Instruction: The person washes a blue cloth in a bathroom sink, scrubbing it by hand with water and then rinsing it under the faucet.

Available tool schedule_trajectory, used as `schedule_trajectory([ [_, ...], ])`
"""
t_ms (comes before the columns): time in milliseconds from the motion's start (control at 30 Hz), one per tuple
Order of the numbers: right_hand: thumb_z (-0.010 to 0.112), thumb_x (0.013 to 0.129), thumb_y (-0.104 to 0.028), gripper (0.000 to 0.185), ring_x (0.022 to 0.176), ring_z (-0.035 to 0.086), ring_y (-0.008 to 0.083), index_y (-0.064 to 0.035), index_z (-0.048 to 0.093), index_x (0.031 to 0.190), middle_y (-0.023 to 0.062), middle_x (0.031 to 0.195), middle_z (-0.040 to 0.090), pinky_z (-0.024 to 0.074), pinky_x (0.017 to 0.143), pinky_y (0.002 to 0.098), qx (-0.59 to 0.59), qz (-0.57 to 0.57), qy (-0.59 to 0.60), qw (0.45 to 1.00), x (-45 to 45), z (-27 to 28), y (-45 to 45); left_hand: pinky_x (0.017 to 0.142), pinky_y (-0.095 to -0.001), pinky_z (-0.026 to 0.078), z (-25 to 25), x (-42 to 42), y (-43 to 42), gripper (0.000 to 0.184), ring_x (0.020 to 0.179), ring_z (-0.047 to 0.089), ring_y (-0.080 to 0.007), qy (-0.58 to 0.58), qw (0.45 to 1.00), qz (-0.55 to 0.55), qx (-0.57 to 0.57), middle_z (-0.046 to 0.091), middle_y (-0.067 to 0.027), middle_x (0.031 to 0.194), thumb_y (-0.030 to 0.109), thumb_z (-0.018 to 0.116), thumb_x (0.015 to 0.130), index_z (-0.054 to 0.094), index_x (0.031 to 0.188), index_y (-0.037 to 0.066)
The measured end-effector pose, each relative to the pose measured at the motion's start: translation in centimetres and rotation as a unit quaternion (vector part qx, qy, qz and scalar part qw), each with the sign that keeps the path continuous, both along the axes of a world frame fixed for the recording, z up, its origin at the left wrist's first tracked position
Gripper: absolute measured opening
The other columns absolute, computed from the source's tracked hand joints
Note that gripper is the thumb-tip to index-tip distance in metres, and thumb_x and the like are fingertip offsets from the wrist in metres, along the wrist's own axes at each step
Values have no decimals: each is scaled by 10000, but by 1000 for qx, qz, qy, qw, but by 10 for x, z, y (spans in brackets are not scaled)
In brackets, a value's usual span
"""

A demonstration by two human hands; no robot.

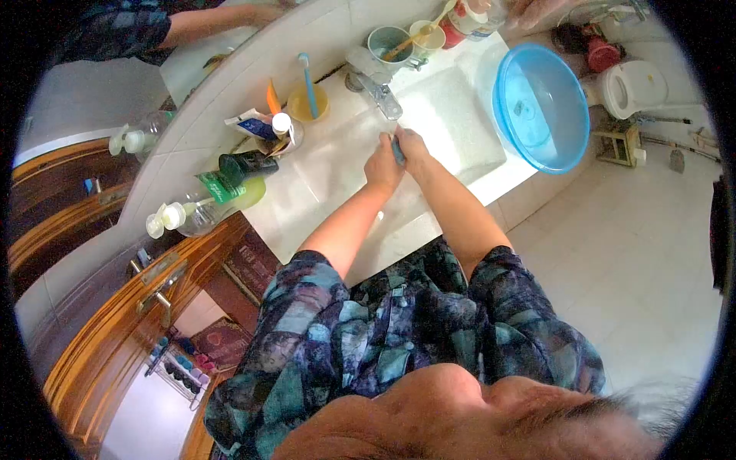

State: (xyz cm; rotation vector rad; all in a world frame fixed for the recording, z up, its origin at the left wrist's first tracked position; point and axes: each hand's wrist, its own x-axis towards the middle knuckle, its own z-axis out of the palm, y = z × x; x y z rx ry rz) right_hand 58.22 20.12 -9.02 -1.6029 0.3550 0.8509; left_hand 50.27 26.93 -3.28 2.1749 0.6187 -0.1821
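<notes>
- Home bathroom.
- White washbasin (477, 153) with metal tap (383, 98).
- Toothbrush (308, 86) standing in yellow cup (314, 106).
- White toilet (630, 88) beyond blue basin (542, 107).

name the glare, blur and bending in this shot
head view: wide-lens bending bows the wooden frame, black corners; head view: glare nearly whitens the right side of the sink; head view: fine detail looks soft where left hand and right hand meet around a bluish item
</notes>
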Motion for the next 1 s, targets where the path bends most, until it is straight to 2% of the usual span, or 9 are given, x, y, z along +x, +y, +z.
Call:
schedule_trajectory([
  [133, 474, 941, -375, 435, 1121, 472, 220, -40, 513, 1216, 108, 1214, 520, 372, 969, 367, 240, -79, 131, 959, 19, 58, -5, 746, -421, 485, -4, 15, 24, 580, 857, 617, -344, -48, 997, 62, 28, 619, -201, 929, 326, 779, 662, 504, 1032, -26],
  [233, 438, 937, -334, 428, 1147, 476, 289, -34, 509, 1233, 161, 1227, 518, 345, 1011, 386, -64, 238, -188, 951, 16, -17, -42, 742, -319, 483, -5, 24, 35, 424, 859, 619, -199, 7, 962, 111, -251, 647, -118, 923, 322, 777, 669, 627, 914, 12],
  [300, 426, 927, -282, 393, 1160, 473, 321, -27, 523, 1211, 178, 1249, 509, 357, 999, 411, -347, 483, -377, 710, 5, -54, -58, 700, -311, 492, -6, 27, 30, 519, 857, 614, -183, -16, 954, 112, -279, 642, -96, 927, 439, 747, 707, 616, 988, 23],
  [400, 445, 889, -190, 309, 1113, 500, 315, -24, 568, 1119, 155, 1226, 523, 371, 973, 443, -354, 452, -186, 797, 0, -20, -43, 652, -312, 487, 22, 33, 20, 599, 821, 606, -174, 28, 924, 167, -344, 632, -81, 917, 545, 673, 751, 575, 1043, 31],
  [567, 519, 810, -139, 164, 1003, 542, 221, -72, 651, 880, 56, 1063, 568, 460, 723, 370, -373, 418, -575, 597, -13, -67, -61, 608, -300, 468, 7, 26, 15, 618, 735, 567, -156, 56, 886, 184, -421, 579, -69, 910, 598, 490, 855, 480, 1121, 40],
  [633, 517, 819, -131, 154, 969, 552, 228, -77, 647, 880, 59, 1031, 581, 455, 720, 374, -302, 318, -400, 805, -8, -82, -56, 603, -306, 467, 6, 20, 11, 579, 747, 560, -161, 57, 883, 195, -423, 565, -69, 950, 569, 448, 892, 451, 1153, 51],
  [700, 519, 834, -146, 148, 951, 562, 232, -83, 647, 875, 58, 1009, 593, 456, 729, 378, -238, 226, -282, 902, 3, -116, -53, 628, -318, 473, 2, 18, 8, 540, 796, 557, -167, 42, 873, 210, -439, 552, -65, 990, 537, 448, 907, 435, 1173, 67],
  [833, 529, 881, -243, 204, 977, 574, 229, -82, 642, 934, 57, 1012, 602, 473, 789, 365, -79, 99, -124, 984, 19, -138, -62, 696, -346, 481, 8, 17, 4, 460, 889, 546, -177, 29, 858, 212, -466, 534, -63, 1050, 436, 506, 911, 416, 1200, 90],
  [1000, 541, 909, -388, 494, 1039, 551, 190, -58, 443, 1263, 100, 1123, 561, 477, 865, 346, 303, -24, 184, 935, 15, 59, -50, 691, -294, 463, 3, 24, -3, 224, 804, 561, -157, -51, 872, 252, -417, 569, -64, 920, 158, 596, 846, 546, 1005, 8],
])
